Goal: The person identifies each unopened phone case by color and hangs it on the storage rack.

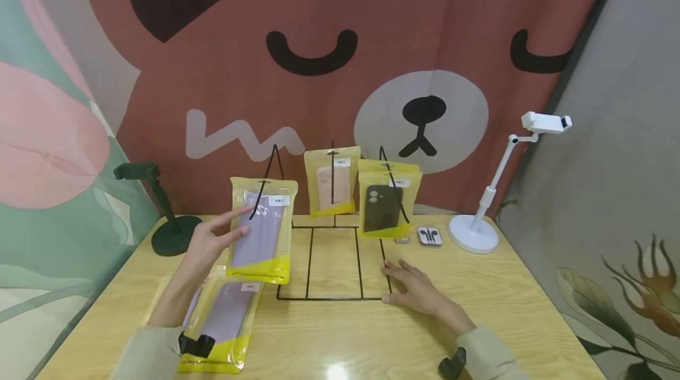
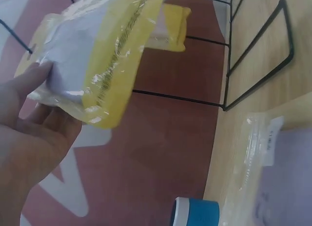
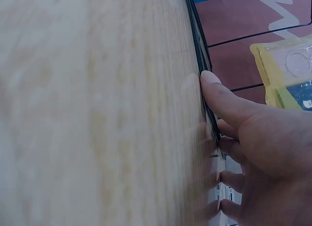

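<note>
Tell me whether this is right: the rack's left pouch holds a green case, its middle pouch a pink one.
No: the case in the left pouch on the rack is purple, not green, as the head view shows. The middle pouch does hold a pink case.

Yellow-and-lilac pouch (image 1: 260,244), black rack (image 1: 334,299), bear-patterned red curtain (image 1: 329,97)

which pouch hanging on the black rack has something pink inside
The middle pouch on the black wire rack: it looks pink inside, while the left pouch looks purple inside and the front right pouch looks dark.
</note>
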Tool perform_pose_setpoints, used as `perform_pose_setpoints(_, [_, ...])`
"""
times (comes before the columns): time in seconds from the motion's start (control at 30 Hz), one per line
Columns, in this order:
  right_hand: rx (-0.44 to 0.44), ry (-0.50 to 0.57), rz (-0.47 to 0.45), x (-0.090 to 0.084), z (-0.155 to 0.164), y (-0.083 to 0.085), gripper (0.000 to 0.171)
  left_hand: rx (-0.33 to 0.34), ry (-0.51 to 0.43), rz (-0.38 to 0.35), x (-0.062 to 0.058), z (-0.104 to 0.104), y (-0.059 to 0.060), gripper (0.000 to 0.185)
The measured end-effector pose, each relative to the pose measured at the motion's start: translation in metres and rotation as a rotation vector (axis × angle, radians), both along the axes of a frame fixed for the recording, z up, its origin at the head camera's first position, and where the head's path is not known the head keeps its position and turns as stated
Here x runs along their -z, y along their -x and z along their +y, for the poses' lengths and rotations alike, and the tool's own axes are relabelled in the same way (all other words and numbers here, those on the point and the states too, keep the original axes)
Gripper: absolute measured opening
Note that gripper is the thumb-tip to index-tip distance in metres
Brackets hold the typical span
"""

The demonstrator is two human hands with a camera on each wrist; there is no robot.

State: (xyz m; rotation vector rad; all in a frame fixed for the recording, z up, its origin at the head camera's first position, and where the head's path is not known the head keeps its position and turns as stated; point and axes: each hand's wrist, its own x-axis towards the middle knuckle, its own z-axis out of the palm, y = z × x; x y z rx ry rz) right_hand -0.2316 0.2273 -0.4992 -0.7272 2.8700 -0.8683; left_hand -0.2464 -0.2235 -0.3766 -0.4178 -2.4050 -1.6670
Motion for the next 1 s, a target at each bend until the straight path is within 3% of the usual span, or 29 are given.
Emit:
perform_pose_setpoints(0.3, [-0.028,-0.003,0.011,0.007,-0.006,0.002,0.070,-0.022,-0.024,-0.074,-0.005,0.004,0.057,0.045])
perform_pose_setpoints(0.37, [-0.028,-0.005,0.011,0.008,-0.007,0.002,0.070,-0.011,-0.029,-0.100,-0.006,0.004,0.064,0.046])
perform_pose_setpoints(0.47, [-0.032,-0.001,0.013,0.009,-0.008,0.002,0.070,0.012,-0.043,-0.142,-0.015,0.005,0.064,0.046])
perform_pose_setpoints(0.6, [-0.033,-0.003,0.016,0.010,-0.009,0.002,0.069,0.015,-0.003,-0.136,-0.015,0.000,0.057,0.047])
perform_pose_setpoints(0.67, [-0.033,-0.006,0.011,0.009,-0.009,0.002,0.069,0.008,0.055,-0.094,-0.007,-0.006,0.053,0.046])
perform_pose_setpoints(0.87, [-0.030,-0.003,0.024,0.004,-0.008,0.003,0.069,-0.042,0.312,0.054,0.020,-0.028,0.015,0.035])
perform_pose_setpoints(1.0, [-0.026,-0.013,0.035,0.003,-0.006,0.004,0.068,-0.104,0.515,0.067,0.044,-0.047,-0.011,0.034])
